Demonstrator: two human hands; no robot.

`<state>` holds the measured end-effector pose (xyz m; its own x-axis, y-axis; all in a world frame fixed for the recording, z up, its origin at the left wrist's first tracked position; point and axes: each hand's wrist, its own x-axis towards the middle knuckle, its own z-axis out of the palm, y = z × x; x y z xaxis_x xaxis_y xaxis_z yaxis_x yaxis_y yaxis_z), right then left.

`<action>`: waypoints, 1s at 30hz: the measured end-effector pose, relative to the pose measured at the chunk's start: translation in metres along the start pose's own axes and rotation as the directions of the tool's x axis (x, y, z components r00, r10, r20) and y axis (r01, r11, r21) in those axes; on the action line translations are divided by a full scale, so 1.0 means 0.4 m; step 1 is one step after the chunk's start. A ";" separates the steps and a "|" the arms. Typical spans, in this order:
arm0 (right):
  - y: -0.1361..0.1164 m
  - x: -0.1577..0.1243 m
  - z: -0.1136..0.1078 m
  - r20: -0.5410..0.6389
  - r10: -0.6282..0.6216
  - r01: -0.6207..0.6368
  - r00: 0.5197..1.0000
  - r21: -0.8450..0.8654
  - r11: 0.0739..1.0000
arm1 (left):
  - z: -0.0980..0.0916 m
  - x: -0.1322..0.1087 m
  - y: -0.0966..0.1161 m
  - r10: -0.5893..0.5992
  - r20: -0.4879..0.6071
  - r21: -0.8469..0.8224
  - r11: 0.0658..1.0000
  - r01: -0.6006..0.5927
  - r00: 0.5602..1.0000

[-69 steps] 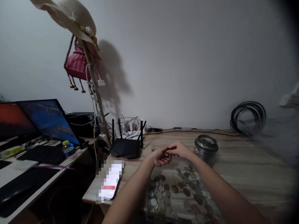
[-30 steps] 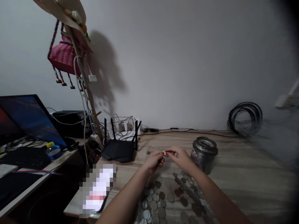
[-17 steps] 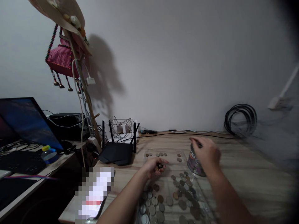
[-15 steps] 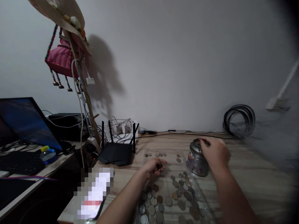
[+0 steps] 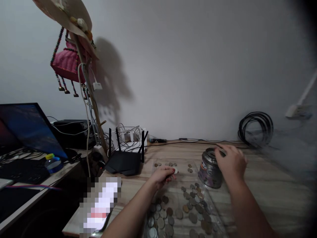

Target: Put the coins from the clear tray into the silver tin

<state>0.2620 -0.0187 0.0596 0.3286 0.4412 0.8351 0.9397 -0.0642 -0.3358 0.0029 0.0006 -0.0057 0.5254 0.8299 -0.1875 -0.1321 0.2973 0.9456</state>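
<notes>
A coin (image 5: 176, 171) is pinched between the thumb and fingers of my left hand (image 5: 163, 176), held above a clear plastic tray (image 5: 182, 180). Silvery and brownish coins (image 5: 193, 217) lie spread over the tray's near part, with several more toward its far edge. To the tray's right stands an upright metal can (image 5: 210, 172) with a printed cartoon pattern. Over the can's lid is my right hand (image 5: 231, 162), its thumb and forefinger a little apart near the top rim. No coin is visible between them. The hand covers part of the lid.
A black router (image 5: 125, 162) with upright antennas stands left of the tray, near a phone with a blurred screen (image 5: 102, 205). Coiled black cable (image 5: 256, 129) leans against the wall at right. A monitor (image 5: 32, 129) and small bottle (image 5: 53, 163) occupy the left desk.
My right hand has lifted slightly off the can's lid, its thumb and forefinger parting. My left hand has turned, bringing a coin into view at its fingertips. The view has shifted slightly.
</notes>
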 end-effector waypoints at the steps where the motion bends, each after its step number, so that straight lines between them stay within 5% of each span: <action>1: -0.021 -0.006 -0.001 -0.030 -0.024 0.026 0.999 0.079 0.997 | 0.001 -0.001 0.002 0.006 -0.017 -0.019 1.000 -0.006 1.000; 4: -0.095 -0.042 0.012 0.178 -0.195 0.114 0.965 0.384 0.916 | -0.001 -0.003 0.005 0.015 -0.068 -0.071 0.997 -0.020 0.998; 8: -0.182 -0.119 0.056 0.566 -0.476 0.107 0.673 0.562 0.820 | -0.003 -0.003 0.006 0.016 -0.065 -0.091 0.996 -0.022 0.998; 11: -0.212 -0.158 0.080 0.627 -0.519 0.124 0.581 0.562 0.818 | 0.000 -0.005 0.008 -0.020 -0.020 -0.093 0.996 0.018 1.000; 14: -0.207 -0.152 0.079 0.595 -0.481 0.104 0.643 0.554 0.826 | 0.002 -0.008 0.014 -0.094 0.005 -0.125 0.988 0.094 0.996; 18: -0.138 -0.081 0.038 0.349 -0.271 0.101 0.897 0.436 0.894 | -0.001 -0.008 0.023 -0.246 0.029 -0.183 0.951 0.248 0.969; 20: -0.080 -0.039 0.015 0.219 -0.086 0.030 0.972 0.249 0.968 | -0.004 -0.008 0.025 -0.258 0.041 -0.215 0.941 0.261 0.965; 24: 0.020 0.008 0.002 0.238 0.172 -0.180 0.956 0.015 0.983 | -0.007 -0.007 0.022 -0.254 0.092 -0.251 0.930 0.270 0.963; 30: 0.028 0.005 0.011 0.249 0.110 -0.089 0.962 -0.093 0.992 | -0.008 -0.005 0.015 -0.192 0.066 -0.177 0.963 0.201 0.979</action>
<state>0.2726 -0.0145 0.0557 0.3961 0.6400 0.6584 0.9113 -0.1861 -0.3673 -0.0018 0.0023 -0.0005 0.5952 0.7244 -0.3477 -0.1708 0.5369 0.8262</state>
